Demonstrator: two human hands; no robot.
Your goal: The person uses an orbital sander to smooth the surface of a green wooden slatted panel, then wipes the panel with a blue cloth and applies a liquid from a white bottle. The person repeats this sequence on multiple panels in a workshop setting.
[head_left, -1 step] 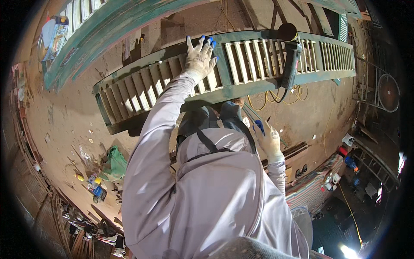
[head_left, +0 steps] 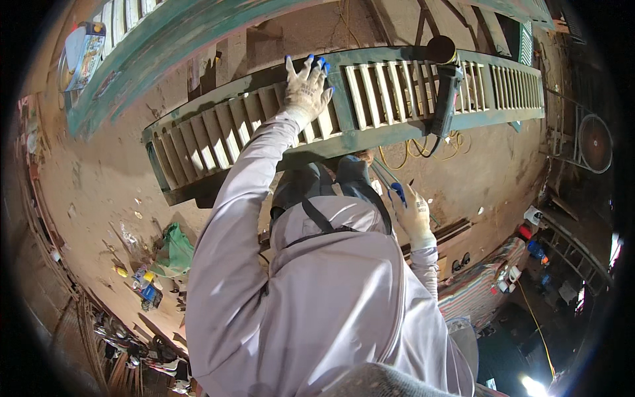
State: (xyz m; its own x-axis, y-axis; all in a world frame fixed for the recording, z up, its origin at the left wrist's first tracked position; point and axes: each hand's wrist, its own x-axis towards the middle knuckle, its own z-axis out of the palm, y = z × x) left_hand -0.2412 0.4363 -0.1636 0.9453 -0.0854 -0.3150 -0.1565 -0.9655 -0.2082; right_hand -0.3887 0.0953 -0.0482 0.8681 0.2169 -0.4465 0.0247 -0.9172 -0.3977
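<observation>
A long green-framed louvered shutter [head_left: 340, 99] with pale, worn slats lies across the space before me. My left hand [head_left: 306, 96], in a white glove with blue fingertips, rests on its slats near the middle crosspiece, fingers spread. To the right of my body, below the shutter's near edge, is my gloved right hand [head_left: 413, 213]. Its fingers are curled in, and a small dark tip pokes out above them; what it belongs to is hidden. A dark corded power tool [head_left: 448, 99] with a round head lies across the right part of the shutter.
Another green shutter [head_left: 165, 56] stands at the far left, a blue-and-white container [head_left: 84, 56] on it. A yellow cord [head_left: 397, 159] coils under the near edge. On the floor are a green cloth [head_left: 175, 250] and a striped sheet [head_left: 483, 281].
</observation>
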